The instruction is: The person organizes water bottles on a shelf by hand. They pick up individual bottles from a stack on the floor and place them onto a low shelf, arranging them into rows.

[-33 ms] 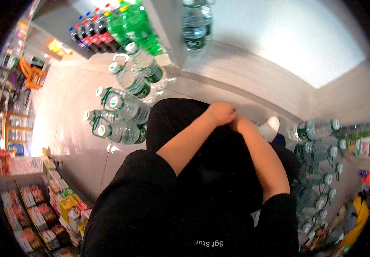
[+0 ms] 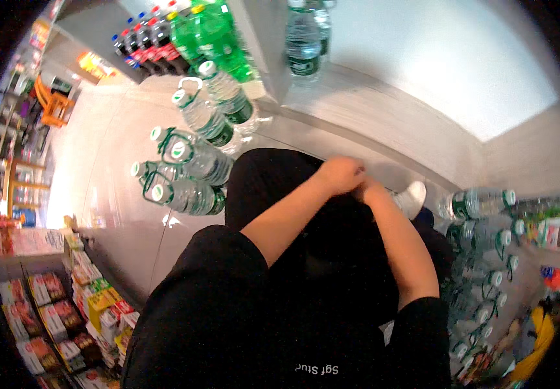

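Left hand: the left hand (image 2: 341, 175) reaches over the raised knee in black trousers (image 2: 264, 170), its forearm slanting up from the lower left, knuckles upward; the fingers curl inward, mostly hidden
Right hand: the right hand (image 2: 366, 189) meets it from the right, forearm bent at the elbow, wrist just beyond the knee; the hands touch, and I cannot tell whether the fingers are pressed together, spread or pinching something
White shoe: the white shoe (image 2: 414, 198) is just beside the right hand, near the front edge of the ledge (image 2: 371, 104); the right forearm and hand stand partly before it
Change: the surroundings sit slightly farther right in view than earlier; both hands keep their joined pose
Floor bottles: big clear water bottles (image 2: 189, 198) stand on the tiled floor (image 2: 121, 136) left of the knee, the farthest near the ledge's left corner; more clear bottles (image 2: 478, 203) crowd the right side
Ledge bottles: two water bottles (image 2: 303, 42) stand at the ledge's left end
Beyond: green bottles (image 2: 212, 39) and dark soda bottles (image 2: 160, 40); boxes (image 2: 105, 305) lower left
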Demonstrator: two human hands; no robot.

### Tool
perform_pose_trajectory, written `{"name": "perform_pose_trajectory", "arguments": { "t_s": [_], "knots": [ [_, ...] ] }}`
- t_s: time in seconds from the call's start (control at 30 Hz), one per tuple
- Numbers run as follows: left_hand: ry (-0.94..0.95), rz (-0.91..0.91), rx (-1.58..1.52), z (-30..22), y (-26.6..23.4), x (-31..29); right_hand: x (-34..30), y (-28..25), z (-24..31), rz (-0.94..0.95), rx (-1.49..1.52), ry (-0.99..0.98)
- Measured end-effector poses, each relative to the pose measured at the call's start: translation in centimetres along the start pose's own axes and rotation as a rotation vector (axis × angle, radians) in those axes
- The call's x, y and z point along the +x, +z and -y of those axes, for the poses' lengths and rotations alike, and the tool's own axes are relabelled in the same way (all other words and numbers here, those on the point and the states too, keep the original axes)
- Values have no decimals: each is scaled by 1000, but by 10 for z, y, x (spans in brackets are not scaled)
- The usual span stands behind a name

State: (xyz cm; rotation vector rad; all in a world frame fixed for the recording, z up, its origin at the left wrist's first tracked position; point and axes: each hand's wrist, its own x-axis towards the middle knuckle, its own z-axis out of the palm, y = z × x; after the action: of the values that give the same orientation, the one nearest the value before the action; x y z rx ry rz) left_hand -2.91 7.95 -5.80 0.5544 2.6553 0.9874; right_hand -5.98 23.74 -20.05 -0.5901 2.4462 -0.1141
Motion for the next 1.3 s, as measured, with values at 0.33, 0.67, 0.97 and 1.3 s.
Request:
{"name": "perform_pose_trajectory", "arguments": {
  "t_s": [0.33,0.67,0.97,1.3],
  "knots": [
    [195,-327,-448,-12,-64,-202,-81,-114,95,-448,666,-189],
    [-411,-1050,-695,88,-19,-334,-109,-173,301,-481,692,-761],
    [-571,-1262,-401,117,-47,-329,-97,-158,378,-426,486,-847],
    [-449,-1183,-670,136,-65,-300,-85,-134,414,-609,374,-818]
  ]
}}
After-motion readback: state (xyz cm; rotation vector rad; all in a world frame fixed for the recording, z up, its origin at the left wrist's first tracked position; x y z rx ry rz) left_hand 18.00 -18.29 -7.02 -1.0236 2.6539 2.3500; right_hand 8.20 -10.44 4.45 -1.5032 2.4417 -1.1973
